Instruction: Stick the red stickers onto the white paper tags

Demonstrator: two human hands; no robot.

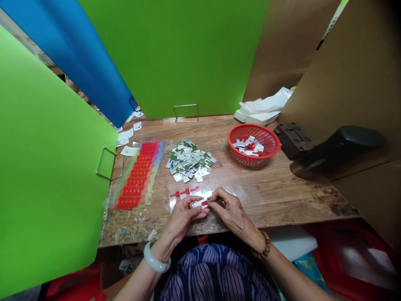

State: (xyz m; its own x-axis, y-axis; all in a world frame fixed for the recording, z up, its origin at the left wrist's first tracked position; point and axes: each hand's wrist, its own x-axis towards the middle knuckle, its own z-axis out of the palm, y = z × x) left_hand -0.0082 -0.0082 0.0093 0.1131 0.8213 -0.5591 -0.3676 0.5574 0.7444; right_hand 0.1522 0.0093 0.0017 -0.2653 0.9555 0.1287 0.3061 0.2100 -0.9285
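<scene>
Above the table's front edge, my left hand (187, 213) pinches a small flat silver-white plate (197, 204) between thumb and fingers. A red T-shaped sticker piece (205, 203) lies at the plate's right end, and the closed thumb and fingertips of my right hand (230, 211) press together on it. Just beyond my left hand is a clear film strip with several red T-shaped stickers (185, 192). Farther back lies a loose pile of similar plates (189, 161), some showing green film.
At left lies a sheet of red stickers (136, 177). A red plastic basket (272, 140) at right holds plates with red pieces. Behind it are a stack of white papers (261, 110), a dark metal block (294, 140) and a black post (338, 148). Green panels (188, 54) stand around the table.
</scene>
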